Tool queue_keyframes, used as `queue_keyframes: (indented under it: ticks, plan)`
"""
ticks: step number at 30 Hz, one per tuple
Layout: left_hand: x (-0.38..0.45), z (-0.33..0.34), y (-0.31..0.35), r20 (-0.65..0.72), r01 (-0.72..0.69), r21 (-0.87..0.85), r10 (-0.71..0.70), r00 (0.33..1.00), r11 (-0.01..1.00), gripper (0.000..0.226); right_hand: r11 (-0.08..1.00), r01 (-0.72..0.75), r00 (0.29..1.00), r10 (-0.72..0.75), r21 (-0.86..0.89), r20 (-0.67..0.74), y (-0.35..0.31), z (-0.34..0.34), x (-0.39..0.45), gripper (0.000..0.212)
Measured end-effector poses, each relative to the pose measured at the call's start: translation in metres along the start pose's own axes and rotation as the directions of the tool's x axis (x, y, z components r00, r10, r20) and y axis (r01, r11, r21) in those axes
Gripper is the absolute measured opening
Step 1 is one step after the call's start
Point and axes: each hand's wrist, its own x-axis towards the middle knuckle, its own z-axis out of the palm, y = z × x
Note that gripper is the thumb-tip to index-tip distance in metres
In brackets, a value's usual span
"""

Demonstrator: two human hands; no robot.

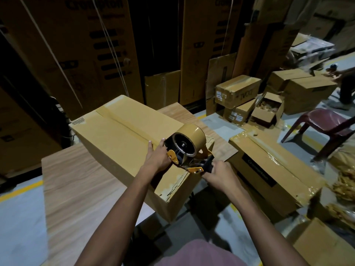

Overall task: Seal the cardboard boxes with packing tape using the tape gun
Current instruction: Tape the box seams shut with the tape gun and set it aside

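A big cardboard box [123, 139] lies on a wooden table [76, 189] in the middle of the frame, and one corner of the box sticks out past the table edge toward the lower right. A strip of brown tape runs along the seam on top of the box, from the upper left end down toward the hands. The tape gun [189, 150] sits on the near end of the box top, just right of the middle of the frame, with a fat roll of brown tape [192, 135] on its black wheel. The right hand [221, 173] is wrapped around the black handle of the tape gun, fingers curled tight around it. The left hand [157, 153] rests on the box top right beside the tape gun, fingers close together and pointing up toward the roll; I cannot tell if they touch the roll. To the right, a second box [272, 169] lies lower down, covered with shiny tape. More small boxes [238, 93] sit on the floor in the upper right, next to a dark red plastic chair [324, 121]. Tall printed cartons [86, 45] stand along the back.
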Motion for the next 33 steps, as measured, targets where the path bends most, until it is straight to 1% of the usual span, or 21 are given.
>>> queue_keyframes:
  ticks: [2, 4, 6, 7, 9, 10, 13, 16, 19, 21, 23, 26, 28, 29, 31, 33]
  plan:
    - [-0.003, -0.003, 0.000, 0.002, -0.009, 0.014, 0.009, 1.000, 1.000, 0.057, 1.000, -0.004, 1.000, 0.004, -0.011, 0.004, 0.005, -0.004, -0.002, 0.011]
    - [-0.003, -0.003, -0.001, -0.002, -0.020, 0.020, 0.020, 1.000, 1.000, 0.049, 1.000, -0.022, 1.000, 0.022, 0.006, -0.002, 0.019, -0.009, -0.007, 0.009]
    - [-0.002, -0.002, -0.001, -0.005, -0.029, 0.033, 0.030, 1.000, 0.999, 0.045, 0.996, -0.055, 0.998, 0.055, 0.069, -0.006, 0.037, -0.010, -0.013, 0.016]
    - [-0.001, -0.002, -0.001, -0.001, -0.030, 0.046, 0.030, 1.000, 0.998, 0.047, 0.993, -0.080, 0.997, 0.080, 0.090, -0.003, 0.044, -0.008, -0.015, 0.021]
    - [0.000, -0.002, 0.001, 0.010, -0.023, 0.062, 0.022, 1.000, 0.998, 0.051, 0.986, -0.124, 0.992, 0.123, 0.115, 0.014, 0.057, 0.002, -0.013, 0.021]
    - [-0.001, -0.003, 0.002, 0.014, -0.017, 0.063, 0.016, 1.000, 0.998, 0.051, 0.985, -0.127, 0.992, 0.125, 0.114, 0.018, 0.062, 0.008, -0.010, 0.021]
    - [-0.006, -0.009, 0.018, 0.066, -0.047, 0.059, 0.043, 0.997, 0.997, 0.050, 0.974, -0.127, 0.992, 0.125, 0.188, 0.019, 0.070, 0.020, -0.007, 0.033]
    - [-0.010, -0.007, 0.041, 0.120, -0.058, 0.050, 0.052, 0.991, 0.997, 0.048, 0.955, -0.129, 0.991, 0.132, 0.268, 0.009, 0.079, 0.028, -0.009, 0.027]
    - [-0.016, -0.004, 0.050, 0.098, -0.020, 0.059, 0.014, 0.995, 0.998, 0.041, 0.952, -0.126, 0.991, 0.134, 0.280, -0.011, 0.089, 0.039, -0.007, 0.040]
    - [-0.017, -0.001, 0.047, 0.077, -0.033, 0.087, 0.027, 0.997, 0.996, 0.034, 0.958, -0.132, 0.990, 0.141, 0.253, -0.019, 0.087, 0.039, -0.002, 0.034]
    - [-0.013, 0.006, 0.040, 0.069, -0.047, 0.092, 0.041, 0.997, 0.995, 0.037, 0.965, -0.132, 0.989, 0.144, 0.225, -0.036, 0.079, 0.029, -0.001, 0.027]
    - [-0.012, 0.011, 0.036, 0.072, -0.064, 0.104, 0.057, 0.996, 0.993, 0.048, 0.978, -0.101, 0.989, 0.119, 0.180, -0.093, 0.069, 0.012, -0.008, 0.021]
    - [-0.016, 0.007, 0.038, 0.073, -0.084, 0.114, 0.076, 0.994, 0.990, 0.050, 0.984, -0.099, 0.987, 0.115, 0.146, -0.108, 0.069, 0.006, -0.015, 0.019]
    - [-0.018, 0.005, 0.039, 0.062, -0.093, 0.105, 0.087, 0.994, 0.990, 0.047, 0.983, -0.100, 0.987, 0.118, 0.153, -0.107, 0.072, 0.004, -0.019, 0.020]
    - [-0.021, 0.001, 0.043, 0.048, -0.098, 0.066, 0.095, 0.994, 0.993, 0.043, 0.974, -0.098, 0.986, 0.122, 0.202, -0.113, 0.083, 0.003, -0.028, 0.029]
    - [-0.022, 0.000, 0.046, 0.068, -0.104, 0.066, 0.100, 0.993, 0.992, 0.050, 0.954, -0.104, 0.982, 0.143, 0.280, -0.123, 0.094, 0.005, -0.035, 0.035]
